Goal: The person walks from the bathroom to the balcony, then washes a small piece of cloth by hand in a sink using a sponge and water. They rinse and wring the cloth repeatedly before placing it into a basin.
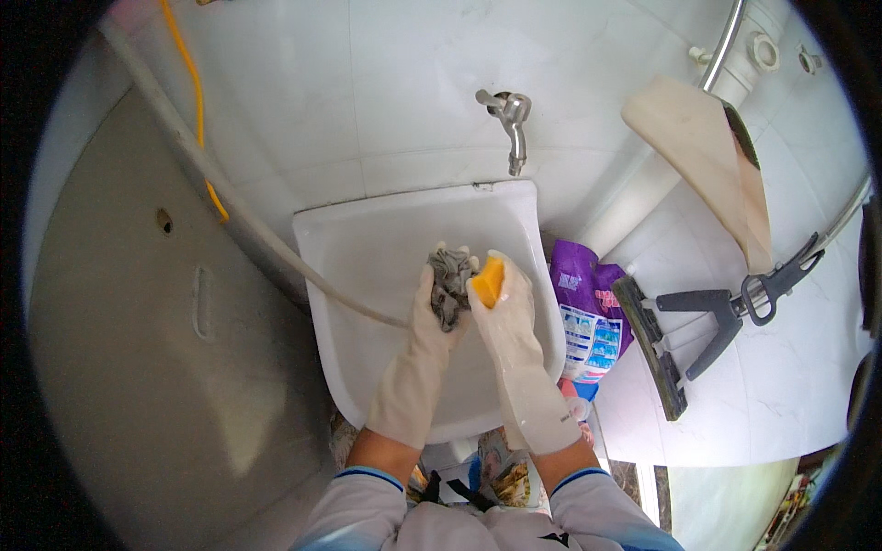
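Note:
Both my hands wear long off-white rubber gloves and are raised over a white ceramic sink (375, 237). A crumpled, wet-looking grey cloth (451, 286) lies in my left hand (444, 310), with the fingertips curled up behind it. My right hand (506, 296) grips an orange-yellow sponge (488, 282) between thumb and fingers, close beside the cloth. Past my hands, a metal tap (513, 127) sticks out of the tiled wall; no water is seen running from it. A grey hose (310, 275) comes down from the upper left into the sink and passes behind my left hand.
Right of the sink stand a purple plastic packet (592, 310) and a sponge mop (648, 348) with a dark head and grey frame. A thick white pipe (637, 200) slants down the wall. At left is a grey panel (172, 296); a yellow cord (196, 103) hangs near it.

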`<state>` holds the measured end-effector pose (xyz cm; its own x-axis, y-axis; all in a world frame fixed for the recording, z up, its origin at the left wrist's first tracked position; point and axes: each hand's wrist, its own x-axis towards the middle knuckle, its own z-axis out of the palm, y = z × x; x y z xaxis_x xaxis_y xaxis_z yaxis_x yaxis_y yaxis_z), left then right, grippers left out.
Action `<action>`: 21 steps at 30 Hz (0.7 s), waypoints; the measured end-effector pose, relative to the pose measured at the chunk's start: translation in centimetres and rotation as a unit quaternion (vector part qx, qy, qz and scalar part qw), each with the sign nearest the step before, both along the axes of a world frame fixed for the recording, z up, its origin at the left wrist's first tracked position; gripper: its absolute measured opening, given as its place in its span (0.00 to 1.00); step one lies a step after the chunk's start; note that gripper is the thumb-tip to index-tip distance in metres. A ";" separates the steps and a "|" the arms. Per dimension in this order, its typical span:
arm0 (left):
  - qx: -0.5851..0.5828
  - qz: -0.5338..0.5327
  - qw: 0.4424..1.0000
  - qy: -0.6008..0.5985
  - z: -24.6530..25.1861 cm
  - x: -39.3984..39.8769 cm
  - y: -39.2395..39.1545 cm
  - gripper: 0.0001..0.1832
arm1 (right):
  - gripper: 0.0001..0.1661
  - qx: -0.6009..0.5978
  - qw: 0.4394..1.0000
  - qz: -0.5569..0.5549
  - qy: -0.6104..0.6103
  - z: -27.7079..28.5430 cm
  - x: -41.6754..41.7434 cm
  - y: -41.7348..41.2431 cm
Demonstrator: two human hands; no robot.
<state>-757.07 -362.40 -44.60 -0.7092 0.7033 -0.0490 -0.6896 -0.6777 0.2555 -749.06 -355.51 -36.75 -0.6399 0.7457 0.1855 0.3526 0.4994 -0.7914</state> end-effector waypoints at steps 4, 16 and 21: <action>0.257 -0.095 0.952 0.133 -2.3 0.1 2.6 0.23 | 0.34 0.225 0.970 0.096 0.014 0.1 -1.8 -1.3; -0.093 -0.026 0.981 0.167 2.7 1.1 -1.9 0.29 | 0.28 -0.124 0.992 0.011 0.006 1.3 -1.1 -2.4; -0.128 0.016 0.989 0.075 4.3 2.2 -1.6 0.26 | 0.38 0.063 0.993 0.092 0.021 -0.4 -1.8 -2.9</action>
<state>-754.87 -364.00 -40.32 -0.7432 0.6592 -0.1144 -0.6104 -0.5981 0.5193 -750.88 -358.39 -37.18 -0.7536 0.5852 0.2994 0.2138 0.6489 -0.7302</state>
